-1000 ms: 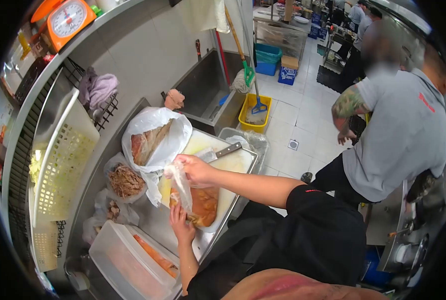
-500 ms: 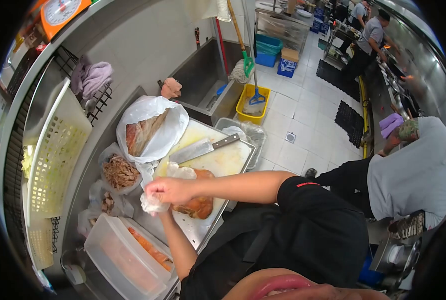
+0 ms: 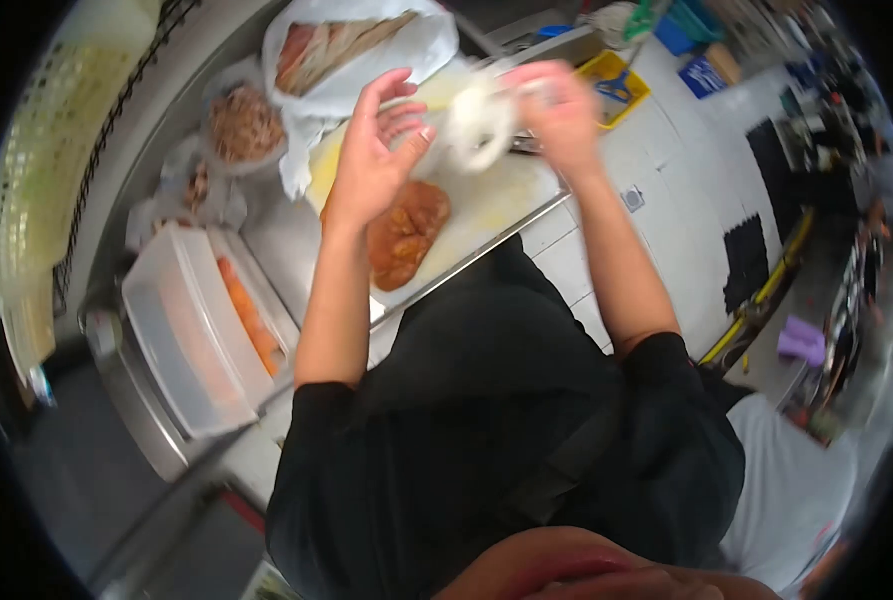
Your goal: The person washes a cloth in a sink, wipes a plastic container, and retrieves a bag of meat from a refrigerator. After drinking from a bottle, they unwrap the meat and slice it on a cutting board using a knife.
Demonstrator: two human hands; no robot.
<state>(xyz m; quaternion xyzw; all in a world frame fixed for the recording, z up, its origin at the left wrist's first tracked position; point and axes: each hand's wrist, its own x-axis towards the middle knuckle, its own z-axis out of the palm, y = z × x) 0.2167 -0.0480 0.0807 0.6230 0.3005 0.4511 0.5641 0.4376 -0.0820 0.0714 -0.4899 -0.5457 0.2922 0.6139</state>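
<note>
My right hand [image 3: 558, 115] is blurred by motion above the far right of the cutting board, with its fingers around a crumpled white cloth-like wad [image 3: 479, 128]. The wad hangs out to the left, smeared too. Close to the large white bag, my left hand [image 3: 374, 165] is raised with its fingers spread and slightly curled, holding nothing. Below it, a glossy orange-brown piece of meat [image 3: 406, 232] lies on the white cutting board [image 3: 501, 200], partly covered by my left wrist. The cleaver is mostly hidden behind the wad and my right hand.
The white bag [image 3: 421, 50] holds a long piece of meat. Left of it sits a bag of brown shreds [image 3: 244, 125]. A translucent container [image 3: 161, 335] with an orange slab stands nearer me. A yellow bucket [image 3: 641, 105] is on the floor; another person [image 3: 786, 475] is at right.
My hands have come apart: the right swung to the right with the white wad, the left came up and opened. The view has turned down toward my apron.
</note>
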